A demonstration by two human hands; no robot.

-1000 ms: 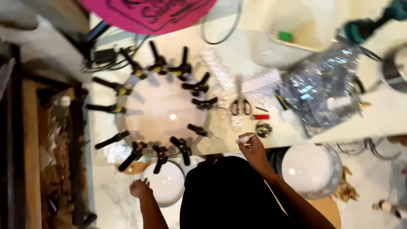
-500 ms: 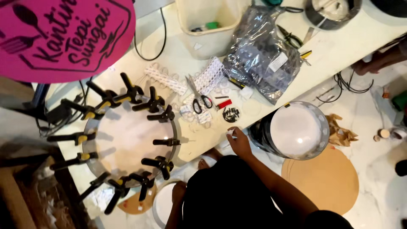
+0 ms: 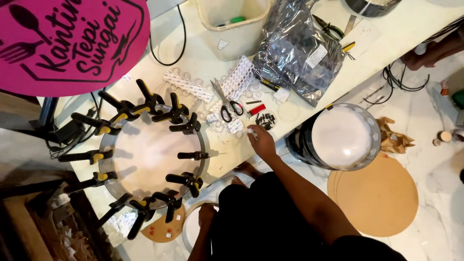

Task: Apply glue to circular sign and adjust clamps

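Observation:
My right hand point(image 3: 262, 141) reaches onto the pale worktable point(image 3: 212, 58), its fingertips pinched on a small white piece point(image 3: 251, 131). Just beyond it lie small black parts point(image 3: 266, 119), a red piece point(image 3: 257, 109), scissors point(image 3: 227, 105) and strips of white modules point(image 3: 186, 85). My left hand point(image 3: 207, 215) is low beside my body and grips the rim of a round white disc point(image 3: 189, 231). To the left, a round white panel point(image 3: 147, 154) lies on the table, its metal rim held by several black and yellow spring clamps point(image 3: 192, 155).
A pink round sign point(image 3: 67, 43) leans at the upper left. A cream bin point(image 3: 234, 24), a grey plastic bag point(image 3: 297, 48) and pliers point(image 3: 333, 28) lie at the table's back. A white-faced drum point(image 3: 343, 137) and brown round boards point(image 3: 379, 193) are on the floor. Another person's arm point(image 3: 435, 48) shows at top right.
The view has swung and moved closer to the table. My right hand has stayed at the table edge near the small parts, and my left hand stays by the low white disc.

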